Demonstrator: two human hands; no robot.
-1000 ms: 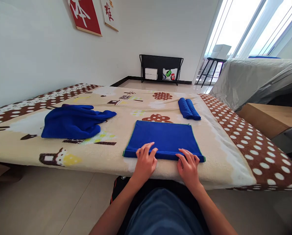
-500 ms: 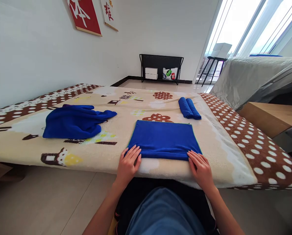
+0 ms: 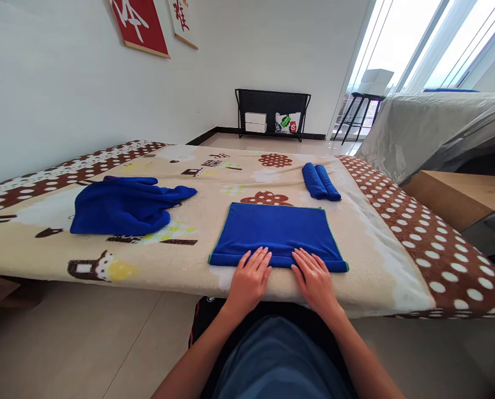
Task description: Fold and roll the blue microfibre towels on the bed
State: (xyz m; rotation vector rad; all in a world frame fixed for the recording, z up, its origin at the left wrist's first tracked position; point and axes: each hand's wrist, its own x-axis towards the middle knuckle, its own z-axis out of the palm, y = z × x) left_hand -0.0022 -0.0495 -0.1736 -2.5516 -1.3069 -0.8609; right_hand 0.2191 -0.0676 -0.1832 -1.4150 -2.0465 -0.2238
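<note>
A blue towel (image 3: 276, 228) with green edging lies flat in front of me, its near edge rolled into a narrow strip. My left hand (image 3: 249, 277) rests on this rolled edge left of its middle, fingers stretched out. On the same edge, a little to the right, lies my right hand (image 3: 314, 277), also with fingers extended. Both ends of the roll show beyond my hands. Two rolled blue towels (image 3: 320, 182) sit side by side farther back on the right. To the left is a crumpled heap of blue cloth (image 3: 123, 208).
A cream patterned blanket (image 3: 148, 260) with a brown dotted border covers the surface under the towels. A cardboard box (image 3: 455, 194) and a plastic-covered piece of furniture (image 3: 434, 127) stand at the right. A black rack (image 3: 272, 102) is against the far wall.
Both hands have moved inward along the rolled near edge, from the towel's corners toward its middle. The roll's two ends are now uncovered. The other towels stay in place.
</note>
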